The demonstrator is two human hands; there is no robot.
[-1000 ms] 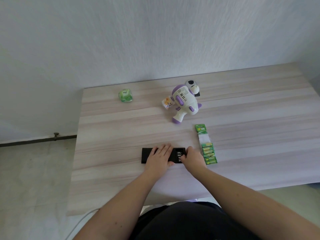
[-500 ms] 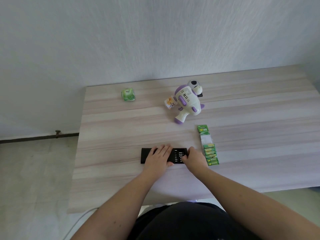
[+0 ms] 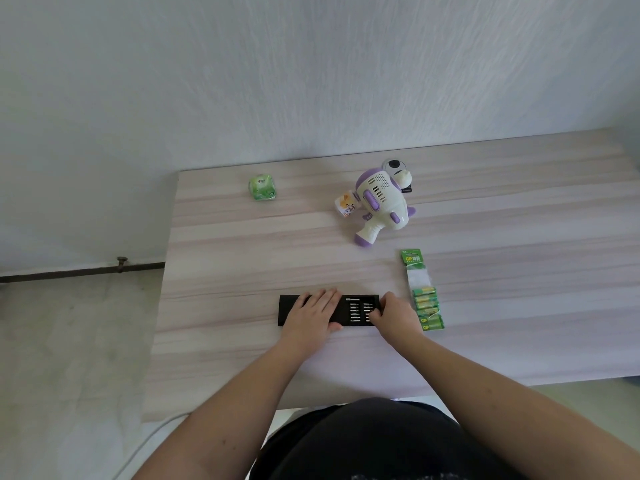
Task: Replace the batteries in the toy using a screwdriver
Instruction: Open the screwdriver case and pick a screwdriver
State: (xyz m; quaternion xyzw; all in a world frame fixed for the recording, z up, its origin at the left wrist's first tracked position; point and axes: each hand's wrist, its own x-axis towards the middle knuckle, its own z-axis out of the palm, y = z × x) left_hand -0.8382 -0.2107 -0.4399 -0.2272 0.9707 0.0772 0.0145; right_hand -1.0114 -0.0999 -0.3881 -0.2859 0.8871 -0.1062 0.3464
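- Toy (image 3: pixel 380 202): white and purple moulded plastic, gun-shaped with vented body and stubby grip; lay on its side at far centre of table (image 3: pixel 221 341), well apart from both hands, untouched.
- Kit (image 3: pixel 356 310): flat black case near front edge, open, rows of small metal bits showing.
- Left hand (image 3: pixel 313 315): fingers straight and spread, pressed flat on left part of kit, judged to be steadying it.
- Right hand (image 3: pixel 393 315): fingers curled at right end of kit, tips on bit rows; whether pinching a bit, cannot tell.
- Batteries (image 3: pixel 427 308): green cells in clear blister strip with card header, just right of kit, sealed.
- Step, as judged: picking a driver; early, compartment not yet opened.
- Next move, as judged: lift out driver, then bring toy near and find the cover screw.
- Green pack (image 3: pixel 262 187): soft, crinkled wrapper, far left.
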